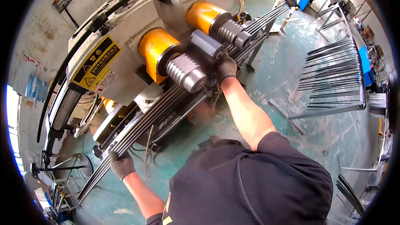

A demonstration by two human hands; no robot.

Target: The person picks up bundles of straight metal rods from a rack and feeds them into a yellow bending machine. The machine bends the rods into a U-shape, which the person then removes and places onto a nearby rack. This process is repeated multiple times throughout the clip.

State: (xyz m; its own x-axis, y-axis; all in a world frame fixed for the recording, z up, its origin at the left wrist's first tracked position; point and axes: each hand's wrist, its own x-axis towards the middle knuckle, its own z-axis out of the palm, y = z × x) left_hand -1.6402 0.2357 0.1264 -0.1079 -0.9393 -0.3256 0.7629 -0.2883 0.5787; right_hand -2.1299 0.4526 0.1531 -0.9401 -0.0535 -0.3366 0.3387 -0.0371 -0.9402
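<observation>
Long thin rods [141, 118] of dark bare metal, smooth with a dull sheen. Knit cloth gloves, dark grey and matt, on left hand [121, 164] and right hand [226, 67]. Ribbed rollers [186, 73] of machined steel, grey and satin. Glossy yellow painted cylinders [156, 49] behind them. Machine housing [125, 25] of cream painted metal, scuffed and grimy. Floor [291, 96] of green painted concrete, worn, patchy and rough. Matt black cloth shirt [250, 183]. Rack [333, 75] of dull grey metal bars.
</observation>
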